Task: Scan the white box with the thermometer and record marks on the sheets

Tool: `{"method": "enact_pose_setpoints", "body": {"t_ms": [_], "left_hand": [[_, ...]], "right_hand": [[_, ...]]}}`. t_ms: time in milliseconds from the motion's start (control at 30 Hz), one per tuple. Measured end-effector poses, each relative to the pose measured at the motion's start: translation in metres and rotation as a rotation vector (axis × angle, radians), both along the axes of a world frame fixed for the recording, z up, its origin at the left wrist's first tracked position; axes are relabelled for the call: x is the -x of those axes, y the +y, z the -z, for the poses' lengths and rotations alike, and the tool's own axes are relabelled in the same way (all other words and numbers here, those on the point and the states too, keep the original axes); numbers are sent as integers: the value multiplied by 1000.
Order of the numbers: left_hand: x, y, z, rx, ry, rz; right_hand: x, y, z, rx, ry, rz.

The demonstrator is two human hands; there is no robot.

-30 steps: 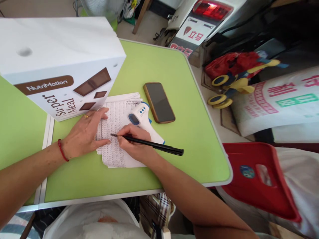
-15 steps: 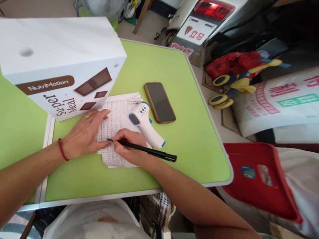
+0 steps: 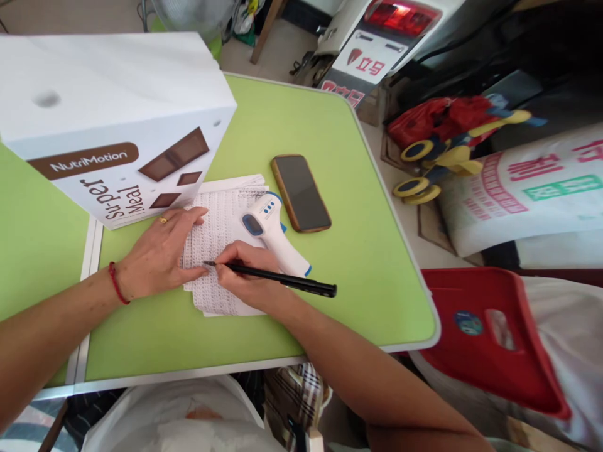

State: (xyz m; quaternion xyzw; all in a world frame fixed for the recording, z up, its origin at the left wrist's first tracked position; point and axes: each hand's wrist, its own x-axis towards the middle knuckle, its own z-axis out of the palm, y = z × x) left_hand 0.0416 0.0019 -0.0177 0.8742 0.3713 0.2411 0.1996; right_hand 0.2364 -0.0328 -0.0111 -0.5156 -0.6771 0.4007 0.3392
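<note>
My right hand [image 3: 249,270] pinches a black pen [image 3: 287,279], its tip low over a stack of paper sheets [image 3: 211,232] covered in rows of small handwriting. Whether the tip touches the paper I cannot tell. My left hand [image 3: 157,254] lies flat with fingers spread, its thumb and fingertips on the left edge of the sheets. A gold ring and a red string bracelet are on it. Upon the upper right of the sheets rests a white and blue infrared thermometer [image 3: 276,235], just beyond my right hand. Beside it lies a phone in a brown case [image 3: 301,193].
A large white NutriMotion box [image 3: 117,113] stands on the green table [image 3: 367,270], behind my left hand. Past the right edge are a red plastic chair [image 3: 494,333], a printed white sack [image 3: 532,188] and a yellow-and-blue wheeled toy [image 3: 438,157]. A vehicle's tail light [image 3: 400,17] shows behind.
The pen's back end has tipped slightly upward and to the right in my right hand. My left hand stays in place on the paper.
</note>
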Motion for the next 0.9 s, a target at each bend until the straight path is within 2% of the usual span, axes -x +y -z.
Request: {"method": "enact_pose_setpoints", "body": {"t_ms": [567, 667, 733, 900], "left_hand": [[1, 0, 2, 4, -8, 1], [1, 1, 1, -5, 10, 4], [1, 2, 1, -31, 17, 21], [2, 3, 2, -66, 3, 53]], "right_hand": [[-3, 1, 3, -2, -43, 54], [-4, 2, 3, -18, -57, 23], [-5, 1, 4, -84, -75, 11], [-7, 1, 12, -381, -122, 23]]}}
